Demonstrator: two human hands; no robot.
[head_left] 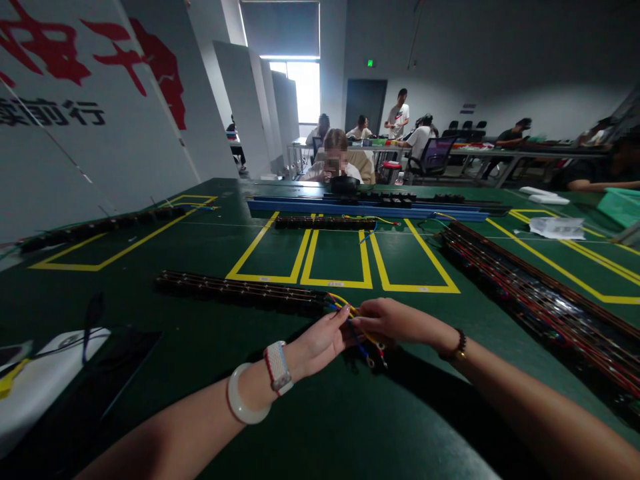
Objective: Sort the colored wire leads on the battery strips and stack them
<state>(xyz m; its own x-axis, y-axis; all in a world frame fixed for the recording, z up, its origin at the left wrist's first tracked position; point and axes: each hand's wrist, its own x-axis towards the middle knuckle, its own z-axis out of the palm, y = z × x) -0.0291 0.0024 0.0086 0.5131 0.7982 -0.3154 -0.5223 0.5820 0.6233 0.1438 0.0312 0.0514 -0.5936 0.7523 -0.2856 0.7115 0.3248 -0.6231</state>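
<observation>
Both hands meet at the right end of a long dark strip assembly [240, 289] lying on the green table. From that end comes a bundle of blue, yellow and red wires [343, 301] with ring terminals [370, 363] at their tips. My left hand [325, 339] pinches the bundle from the left, a watch and a pale bangle on its wrist. My right hand [393, 321] has its fingers closed round the same wires from the right. The wire ends hang out below the fingers. Part of the bundle is hidden by my hands.
More wired strips [540, 313] lie at the right, and a shorter strip [325, 223] lies ahead. A blue rail [370, 208] crosses the table's far side. Yellow tape frames [336, 285] mark the surface. A white object [60, 367] is at left. A person [336, 157] sits opposite.
</observation>
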